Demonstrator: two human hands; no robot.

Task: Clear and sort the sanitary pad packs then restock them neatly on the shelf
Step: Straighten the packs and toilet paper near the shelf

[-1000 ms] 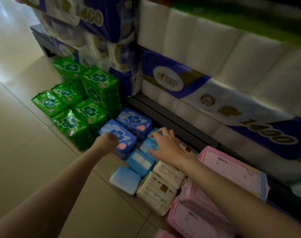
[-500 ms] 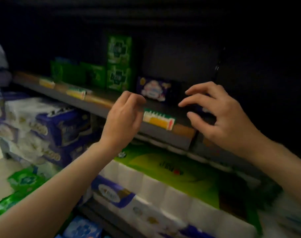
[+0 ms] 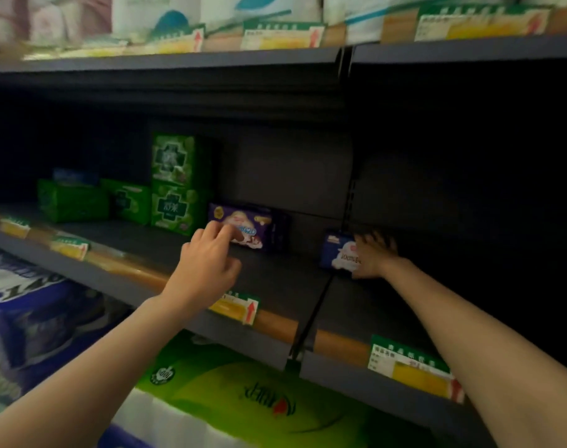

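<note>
Deep on the dim shelf (image 3: 275,276), right hand (image 3: 374,255) fingers shadowed on blue pack (image 3: 335,252), grip unclear, left hand (image 3: 207,263) loosely curled, empty.

Hands at shelf (image 3: 275,279) packs — dim.

Purple rectangular plastic pad pack (image 3: 253,229) on the dark shelf (image 3: 275,279): front print reads roughly "420", rest blurred. Small dark-blue plastic pad pack (image 3: 338,252): white patch with lettering, too blurred to read. Lower upright green plastic pad pack (image 3: 175,208): two white Chinese characters, unclear. Green-and-yellow paper price tags (image 3: 236,307) on shelf edges: red up arrows, text unreadable. Blue-and-white plastic tissue bundle (image 3: 26,292) lower left: large digits, maybe "14", smeared.
</note>
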